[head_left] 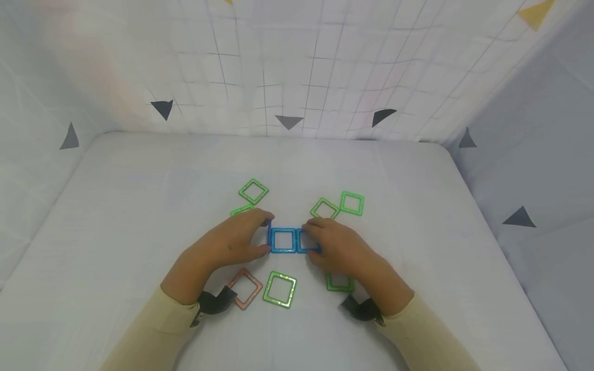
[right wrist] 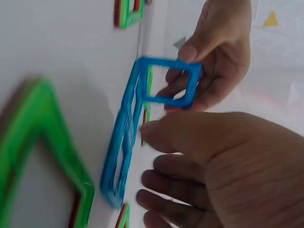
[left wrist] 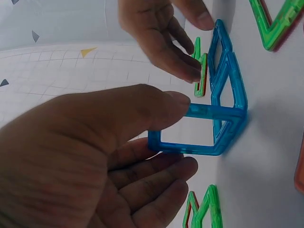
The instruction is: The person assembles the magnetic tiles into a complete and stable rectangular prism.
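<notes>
Near the middle of the table, my left hand (head_left: 241, 238) pinches a blue square magnetic tile (left wrist: 187, 149) between thumb and fingers. That tile stands upright, with its lower edge against a flat blue tile (head_left: 283, 230). A second flat blue tile (head_left: 307, 251) joins the first on the right, partly covered in the head view by my right hand (head_left: 341, 247). Both wrist views show the right hand's thumb and fingers spread loosely beside the flat tiles, gripping nothing. Whether a fingertip touches a tile I cannot tell.
Behind the hands lie green square tiles, two at the left (head_left: 261, 198) and two at the right (head_left: 352, 194). Nearer me are an orange-red tile (head_left: 252, 277), a green tile (head_left: 280, 273) and another green tile (head_left: 340, 289) partly under the right hand.
</notes>
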`<action>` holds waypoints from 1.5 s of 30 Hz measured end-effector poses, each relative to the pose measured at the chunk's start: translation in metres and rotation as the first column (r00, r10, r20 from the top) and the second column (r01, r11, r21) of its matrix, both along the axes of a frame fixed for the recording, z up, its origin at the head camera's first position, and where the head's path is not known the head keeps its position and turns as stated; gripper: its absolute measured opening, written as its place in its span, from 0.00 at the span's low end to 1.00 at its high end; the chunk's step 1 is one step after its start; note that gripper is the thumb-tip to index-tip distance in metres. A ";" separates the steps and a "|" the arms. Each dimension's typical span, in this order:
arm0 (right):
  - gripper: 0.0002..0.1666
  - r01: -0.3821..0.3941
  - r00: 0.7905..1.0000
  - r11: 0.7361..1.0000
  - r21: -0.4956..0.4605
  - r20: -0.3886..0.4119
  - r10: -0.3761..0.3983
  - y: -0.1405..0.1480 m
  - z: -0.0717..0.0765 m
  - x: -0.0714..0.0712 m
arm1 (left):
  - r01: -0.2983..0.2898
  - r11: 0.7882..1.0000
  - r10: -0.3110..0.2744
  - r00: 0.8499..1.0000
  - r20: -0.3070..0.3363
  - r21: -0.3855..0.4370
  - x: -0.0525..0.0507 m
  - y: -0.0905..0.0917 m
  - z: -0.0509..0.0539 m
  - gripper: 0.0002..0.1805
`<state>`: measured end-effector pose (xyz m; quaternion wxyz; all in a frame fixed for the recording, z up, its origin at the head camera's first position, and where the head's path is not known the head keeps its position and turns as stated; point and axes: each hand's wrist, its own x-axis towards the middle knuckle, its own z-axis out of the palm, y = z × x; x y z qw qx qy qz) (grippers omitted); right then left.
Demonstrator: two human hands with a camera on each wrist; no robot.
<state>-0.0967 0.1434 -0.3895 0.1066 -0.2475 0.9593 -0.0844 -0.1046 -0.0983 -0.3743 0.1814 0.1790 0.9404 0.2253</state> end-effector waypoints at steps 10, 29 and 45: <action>0.15 -0.231 0.966 0.972 -0.048 -0.127 0.224 -0.023 0.006 0.026 | 0.019 1.000 -0.019 1.000 -0.001 -0.013 -0.001 -0.002 0.000 0.38; 0.05 -0.231 0.970 0.972 0.027 -0.075 0.233 -0.034 -0.007 0.034 | 0.028 0.999 -0.028 0.999 -0.020 -0.025 -0.001 -0.002 0.000 0.38; 0.06 -0.131 0.984 0.987 0.096 -0.107 0.141 -0.017 0.011 0.022 | 0.057 0.998 -0.057 0.997 -0.045 -0.001 -0.001 -0.005 0.001 0.37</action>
